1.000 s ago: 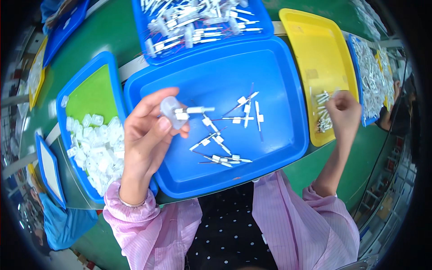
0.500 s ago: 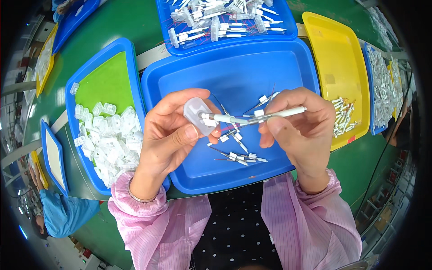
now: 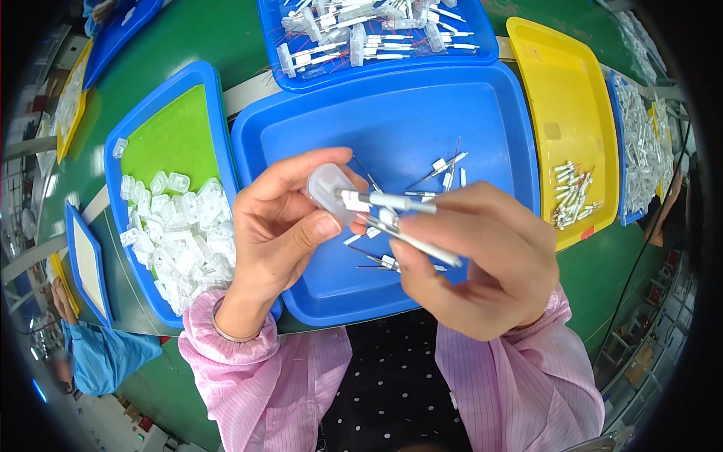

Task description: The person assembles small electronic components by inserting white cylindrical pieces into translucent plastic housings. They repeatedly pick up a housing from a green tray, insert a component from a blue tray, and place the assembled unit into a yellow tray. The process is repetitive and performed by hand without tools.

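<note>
My left hand point(image 3: 275, 226) is closed on a translucent plastic housing point(image 3: 322, 183), thumb below and fingers behind. A white rod point(image 3: 399, 202) sticks out of it to the right. In my right hand point(image 3: 493, 260), a second thin white rod point(image 3: 425, 249) is pinched, its narrow dark end pointing at the housing just below the first rod. Whether that end touches the housing, I cannot tell. Both hands are above a blue tray point(image 3: 316, 124), where several loose white rods with thin wires point(image 3: 439, 165) lie, partly hidden by my hands.
At left, a blue-rimmed tray point(image 3: 113, 177) with a green bottom holds clear housings point(image 3: 188, 245). A far blue tray point(image 3: 267, 38) holds housings with rods and red wires. White rods point(image 3: 574, 197) lie in a yellow tray point(image 3: 568, 105) at right. Another person's blue sleeve point(image 3: 113, 360) shows at lower left.
My right hand has moved left and downward, bringing its rod from the first rod's outer end to beneath it, near the housing. My left hand stays nearly still.
</note>
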Demonstrator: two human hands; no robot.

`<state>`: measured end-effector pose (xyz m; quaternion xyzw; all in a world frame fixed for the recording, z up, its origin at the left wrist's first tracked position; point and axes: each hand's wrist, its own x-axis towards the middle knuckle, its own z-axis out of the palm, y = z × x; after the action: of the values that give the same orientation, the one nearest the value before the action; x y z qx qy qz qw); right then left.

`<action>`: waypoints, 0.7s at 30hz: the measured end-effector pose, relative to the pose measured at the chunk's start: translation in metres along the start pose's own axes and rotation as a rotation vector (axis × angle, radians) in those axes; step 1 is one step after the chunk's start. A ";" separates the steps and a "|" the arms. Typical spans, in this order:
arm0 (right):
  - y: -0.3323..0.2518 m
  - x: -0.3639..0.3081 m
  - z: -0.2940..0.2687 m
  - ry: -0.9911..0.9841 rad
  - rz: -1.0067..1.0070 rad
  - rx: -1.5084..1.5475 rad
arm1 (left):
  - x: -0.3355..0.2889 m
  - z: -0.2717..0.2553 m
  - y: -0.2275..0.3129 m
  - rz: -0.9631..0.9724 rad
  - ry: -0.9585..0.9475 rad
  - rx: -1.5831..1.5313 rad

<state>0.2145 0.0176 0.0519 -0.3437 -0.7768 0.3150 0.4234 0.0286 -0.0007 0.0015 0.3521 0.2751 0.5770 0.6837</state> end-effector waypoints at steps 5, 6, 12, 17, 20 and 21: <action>0.006 -0.001 0.002 0.047 0.081 0.126 | -0.002 0.001 0.002 -0.045 0.029 0.037; 0.006 0.000 0.002 0.025 0.118 0.158 | -0.002 0.001 0.001 -0.021 0.021 0.012; 0.014 0.000 0.018 0.045 0.267 0.455 | -0.003 0.001 -0.004 0.003 0.036 -0.086; 0.012 -0.003 0.035 0.154 0.483 0.686 | -0.004 0.001 -0.009 0.032 0.091 -0.104; 0.008 -0.005 0.044 0.204 0.544 0.695 | -0.005 0.001 -0.014 0.109 0.139 -0.055; 0.008 -0.006 0.049 0.239 0.545 0.707 | -0.005 0.002 -0.013 0.119 0.160 -0.024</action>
<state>0.1764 0.0078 0.0217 -0.4039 -0.4488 0.6184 0.5030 0.0368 -0.0075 -0.0082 0.3125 0.3004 0.6459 0.6284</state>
